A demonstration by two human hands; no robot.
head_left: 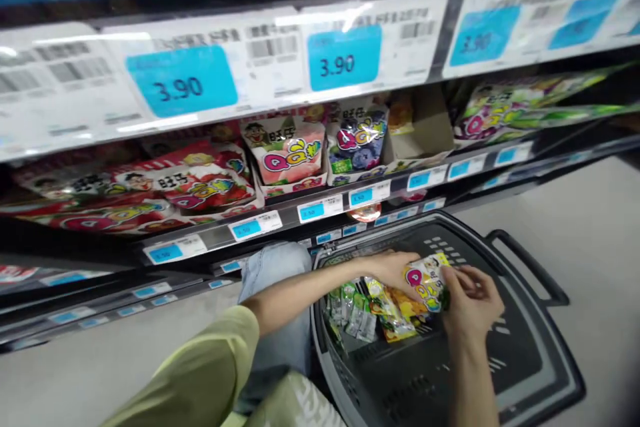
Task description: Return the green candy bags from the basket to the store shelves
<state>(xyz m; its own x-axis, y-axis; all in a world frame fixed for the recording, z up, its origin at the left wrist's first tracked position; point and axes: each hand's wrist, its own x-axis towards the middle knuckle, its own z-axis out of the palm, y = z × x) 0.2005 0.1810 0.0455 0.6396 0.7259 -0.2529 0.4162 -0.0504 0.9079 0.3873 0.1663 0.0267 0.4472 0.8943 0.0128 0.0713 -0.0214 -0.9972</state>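
My left hand [393, 271] reaches over the dark grey shopping basket [520, 347] with its fingers closed on a small gummy candy bag [425, 282]. The bag is white and yellow with colourful lettering, and sits between both hands. My right hand [473, 297] pinches its other edge, fingers curled. Below them in the basket lie several yellow candy bags [397, 320] and small green-and-silver packets [357, 313], partly covered by my left arm.
Shelves of gummy bags run across the view, among them red bags [200, 180], a pink bag [287, 153] and a blueberry bag [357, 137]. Beside these is a cardboard display box [423, 123]. Price labels [345, 60] line the shelf edge. The basket handle [530, 267] sticks out right.
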